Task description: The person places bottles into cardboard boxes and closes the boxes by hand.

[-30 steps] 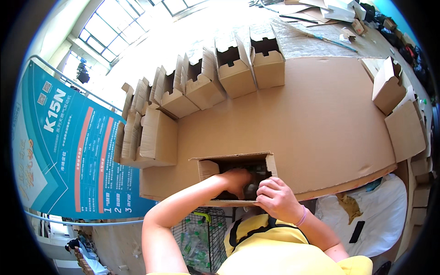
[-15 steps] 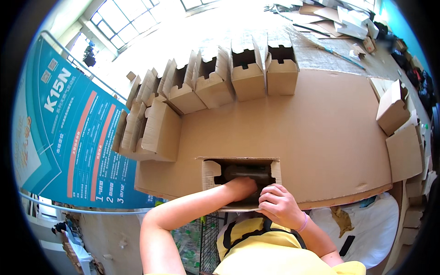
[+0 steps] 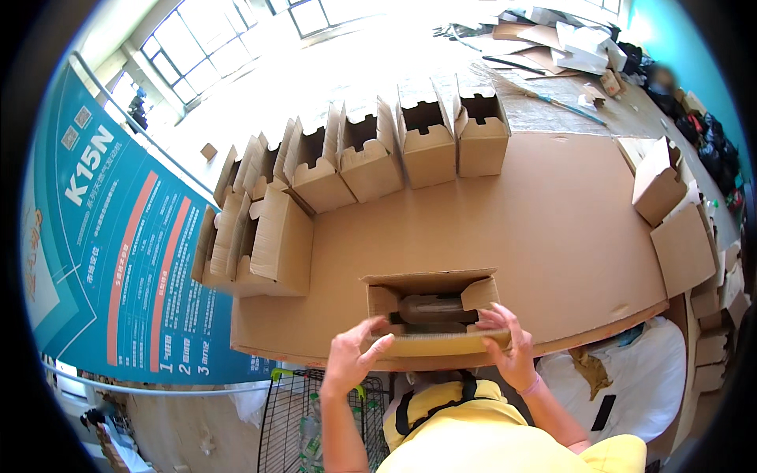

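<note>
An upright cardboard box (image 3: 428,344) stands at the near edge of the table with its top uncovered. Inside it lie dark, rounded, bottle-like things (image 3: 431,307), partly hidden by the walls. At the box's left front corner is my left hand (image 3: 355,356), thumb and fingers apart. My right hand (image 3: 511,347) is at the right front corner, with spread fingers touching the right flap and the thumb by the front flap. The front flap is slightly smeared by motion.
Several open-topped cardboard boxes (image 3: 371,169) line the table's (image 3: 473,229) far and left sides. More cardboard (image 3: 684,248) leans at the right. A blue banner (image 3: 118,260) stands on the left. Below the table is a black wire cart (image 3: 288,418) with plastic bottles.
My left hand has come out of the box to its left front corner. My right hand has moved to the right corner. The box sits slightly further right in view, and its flaps stand more upright.
</note>
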The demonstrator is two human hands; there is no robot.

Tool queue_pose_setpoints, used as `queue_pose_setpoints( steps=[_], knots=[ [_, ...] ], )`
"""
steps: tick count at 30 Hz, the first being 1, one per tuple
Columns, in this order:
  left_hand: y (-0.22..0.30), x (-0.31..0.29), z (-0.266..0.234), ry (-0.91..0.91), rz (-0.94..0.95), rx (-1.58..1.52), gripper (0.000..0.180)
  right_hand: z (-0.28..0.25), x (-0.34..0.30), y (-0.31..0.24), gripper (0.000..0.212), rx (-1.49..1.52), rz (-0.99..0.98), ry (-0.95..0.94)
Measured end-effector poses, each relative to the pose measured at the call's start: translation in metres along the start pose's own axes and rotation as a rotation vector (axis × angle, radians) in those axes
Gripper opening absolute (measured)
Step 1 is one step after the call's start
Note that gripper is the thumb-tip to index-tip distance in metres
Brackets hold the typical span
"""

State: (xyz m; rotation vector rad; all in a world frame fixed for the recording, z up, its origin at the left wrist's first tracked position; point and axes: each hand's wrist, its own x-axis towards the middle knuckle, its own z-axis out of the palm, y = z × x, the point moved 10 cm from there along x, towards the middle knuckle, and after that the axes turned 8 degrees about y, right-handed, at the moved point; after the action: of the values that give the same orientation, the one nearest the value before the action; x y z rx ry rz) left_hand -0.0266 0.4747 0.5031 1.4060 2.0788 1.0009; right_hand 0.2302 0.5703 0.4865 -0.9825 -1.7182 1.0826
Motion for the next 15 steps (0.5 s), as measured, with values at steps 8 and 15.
queue_pose_setpoints(
  steps=[8, 15],
  knots=[
    [0.053, 0.04, -0.056, 0.461, 0.392, 0.02, 0.027, 0.002, 0.011, 0.007, 0.069, -0.264, -0.145, 0.258],
    [0.061, 0.107, 0.01, 0.046, 0.608, 0.237, 0.04, 0.004, -0.004, 0.042, 0.07, 0.015, 0.047, 0.383]
  ],
)
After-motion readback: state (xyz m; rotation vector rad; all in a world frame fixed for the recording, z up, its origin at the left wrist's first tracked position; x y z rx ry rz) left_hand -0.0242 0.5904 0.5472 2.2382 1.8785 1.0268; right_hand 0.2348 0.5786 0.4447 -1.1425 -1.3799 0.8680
